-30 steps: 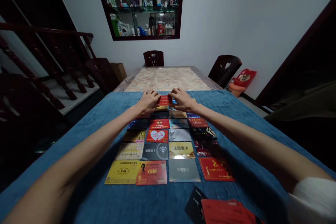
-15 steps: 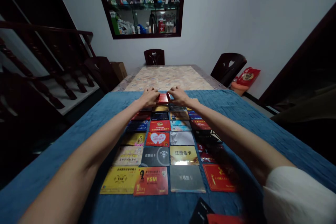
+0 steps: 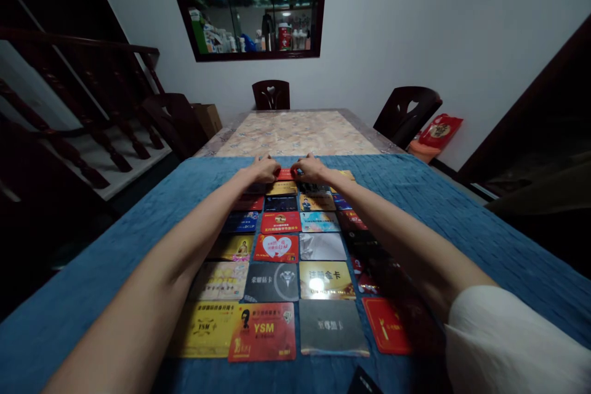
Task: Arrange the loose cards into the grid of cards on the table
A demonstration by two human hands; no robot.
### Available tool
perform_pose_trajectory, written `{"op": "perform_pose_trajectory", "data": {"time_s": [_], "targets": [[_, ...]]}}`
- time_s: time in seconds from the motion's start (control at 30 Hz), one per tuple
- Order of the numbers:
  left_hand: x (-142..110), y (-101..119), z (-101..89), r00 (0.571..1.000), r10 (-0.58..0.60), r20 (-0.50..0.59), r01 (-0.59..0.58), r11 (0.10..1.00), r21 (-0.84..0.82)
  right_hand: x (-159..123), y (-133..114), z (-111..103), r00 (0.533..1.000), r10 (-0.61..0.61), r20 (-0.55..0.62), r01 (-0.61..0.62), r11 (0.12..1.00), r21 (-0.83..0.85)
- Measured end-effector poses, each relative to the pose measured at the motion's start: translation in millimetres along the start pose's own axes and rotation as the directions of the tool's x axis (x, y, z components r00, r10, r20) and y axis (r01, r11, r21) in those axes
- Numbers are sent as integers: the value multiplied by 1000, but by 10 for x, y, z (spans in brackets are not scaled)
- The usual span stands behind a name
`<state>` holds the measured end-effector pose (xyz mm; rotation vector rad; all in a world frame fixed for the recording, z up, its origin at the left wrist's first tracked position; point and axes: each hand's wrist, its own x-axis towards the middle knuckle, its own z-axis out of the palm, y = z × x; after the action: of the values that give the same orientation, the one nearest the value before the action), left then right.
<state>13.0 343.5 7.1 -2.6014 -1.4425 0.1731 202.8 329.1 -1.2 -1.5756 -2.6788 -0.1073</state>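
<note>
A red card (image 3: 285,175) lies in the far row of the card grid, with both my hands at its short edges. My left hand (image 3: 264,170) is closed at its left edge, fingers bent and pressed on it. At the opposite edge my right hand (image 3: 310,168) pinches the same card. Just nearer is a gold card (image 3: 282,188), and below that a dark card (image 3: 281,203). Several more cards run toward me in columns, among them a red YSM card (image 3: 263,331) and a grey card (image 3: 333,327). My forearms hide parts of the outer columns.
A blue cloth (image 3: 152,209) covers the near part of the table; patterned tabletop (image 3: 295,132) shows beyond it. Part of a black card (image 3: 363,383) lies at the bottom edge. Dark chairs (image 3: 409,114) stand around, and a wall cabinet (image 3: 258,58) hangs behind.
The red card has gone from slightly raised and tilted to lying flatter in the far row, with both hands still at it. The view has shifted a little, and less shows of the cards nearest me.
</note>
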Motion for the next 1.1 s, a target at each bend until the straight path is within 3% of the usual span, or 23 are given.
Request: {"op": "perform_pose_trajectory", "data": {"time_s": [0.23,0.7,1.1], "targets": [[33,-29,45,999,-4,36,5,1000,-22,51,28,28,999,-16,45,16,1000,8],[16,-10,43,998,-41,55,44,998,-53,74,77,97,996,-83,14,83,996,26],[-234,70,-100,975,-36,-221,23,998,-61,-176,85,-49,997,-50,-62,50,999,3]]}}
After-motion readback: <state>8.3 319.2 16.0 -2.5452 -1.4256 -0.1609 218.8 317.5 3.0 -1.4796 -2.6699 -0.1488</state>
